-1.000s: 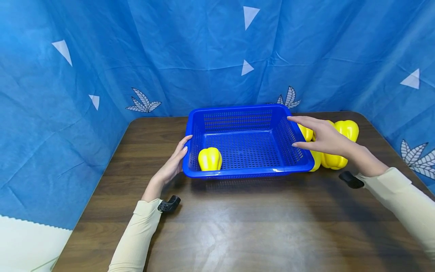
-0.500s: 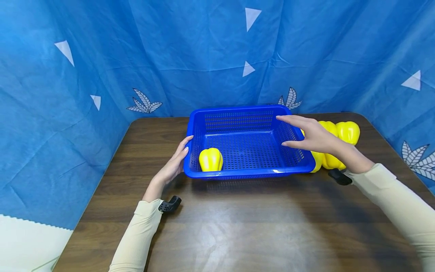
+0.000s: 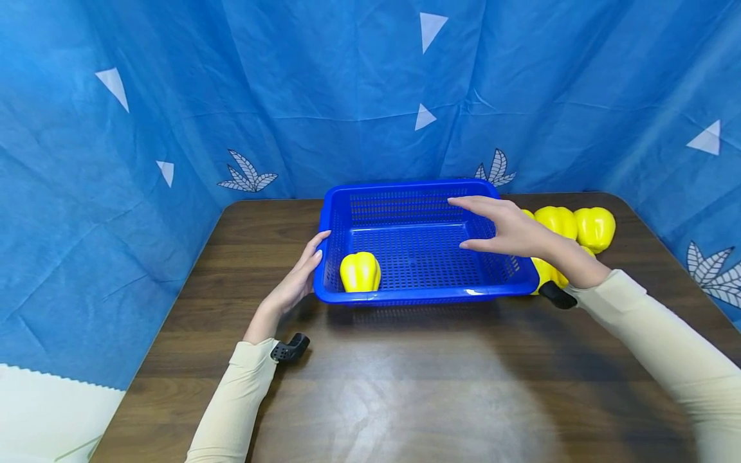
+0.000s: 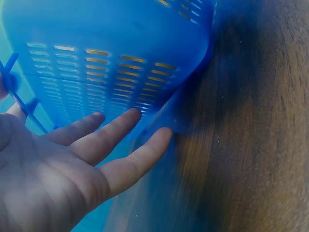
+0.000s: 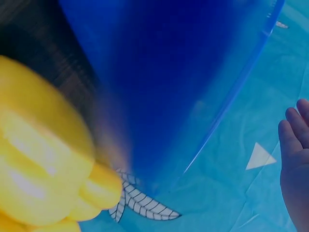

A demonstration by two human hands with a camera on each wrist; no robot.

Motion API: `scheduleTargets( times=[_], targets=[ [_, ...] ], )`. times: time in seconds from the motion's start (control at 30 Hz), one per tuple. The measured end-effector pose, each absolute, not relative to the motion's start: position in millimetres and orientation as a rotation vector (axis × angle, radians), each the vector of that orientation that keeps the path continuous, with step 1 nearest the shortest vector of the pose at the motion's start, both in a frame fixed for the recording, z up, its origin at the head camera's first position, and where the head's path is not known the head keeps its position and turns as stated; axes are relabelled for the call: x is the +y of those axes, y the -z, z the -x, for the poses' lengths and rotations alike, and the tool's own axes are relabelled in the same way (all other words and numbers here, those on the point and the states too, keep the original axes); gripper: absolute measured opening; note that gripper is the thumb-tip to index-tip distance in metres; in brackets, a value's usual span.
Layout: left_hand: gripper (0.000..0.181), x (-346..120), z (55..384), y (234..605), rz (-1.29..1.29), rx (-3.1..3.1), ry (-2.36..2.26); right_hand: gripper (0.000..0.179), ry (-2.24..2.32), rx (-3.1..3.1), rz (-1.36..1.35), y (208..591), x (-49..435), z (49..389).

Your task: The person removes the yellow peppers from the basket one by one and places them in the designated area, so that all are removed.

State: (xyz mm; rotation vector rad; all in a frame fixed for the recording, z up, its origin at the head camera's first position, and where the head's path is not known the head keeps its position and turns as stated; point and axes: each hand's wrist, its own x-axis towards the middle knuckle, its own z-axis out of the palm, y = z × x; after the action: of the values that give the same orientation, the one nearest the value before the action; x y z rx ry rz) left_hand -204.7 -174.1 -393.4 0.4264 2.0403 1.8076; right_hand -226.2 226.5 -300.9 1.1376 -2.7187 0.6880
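Observation:
A blue plastic basket (image 3: 425,292) with slotted walls stands on the table. At its left end my left hand (image 3: 292,283) holds the rim; thumb and index lie at the rim, and in the left wrist view the other fingers (image 4: 116,137) reach straight along the slotted outer wall. One yellow bell pepper (image 3: 360,271) sits inside, in the front left corner. Over the basket's right end hovers my right hand (image 3: 509,226), thumb and fingers spread apart, holding nothing. Several more yellow bell peppers (image 3: 556,220) lie right of the basket, partly hidden by the right forearm.
The brown wooden table (image 3: 405,386) extends in front of the basket and to both sides. A blue patterned curtain (image 3: 347,96) hangs behind and at the sides. A black strap device (image 3: 289,347) sits on the left wrist, another (image 3: 558,294) on the right.
My right hand has moved left, from the basket's right rim to above its interior, keeping its spread shape. The left hand, the basket and the bell pepper inside stay in place.

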Motion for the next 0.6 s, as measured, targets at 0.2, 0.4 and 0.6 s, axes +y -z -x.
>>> scheduleTargets(
  times=[0.2,0.4,0.6],
  targets=[
    [0.049,-175,205,393,-0.431,2.023,-1.825,0.072,-0.688,-2.734,-1.174,301,217,230],
    [0.049,-175,205,393,-0.434,2.013,-1.822,0.072,-0.664,-2.695,-1.22,296,214,231],
    [0.049,-175,205,393,-0.433,2.018,-1.816,0.071,-0.666,-2.72,-1.218,289,207,233]
  ],
)
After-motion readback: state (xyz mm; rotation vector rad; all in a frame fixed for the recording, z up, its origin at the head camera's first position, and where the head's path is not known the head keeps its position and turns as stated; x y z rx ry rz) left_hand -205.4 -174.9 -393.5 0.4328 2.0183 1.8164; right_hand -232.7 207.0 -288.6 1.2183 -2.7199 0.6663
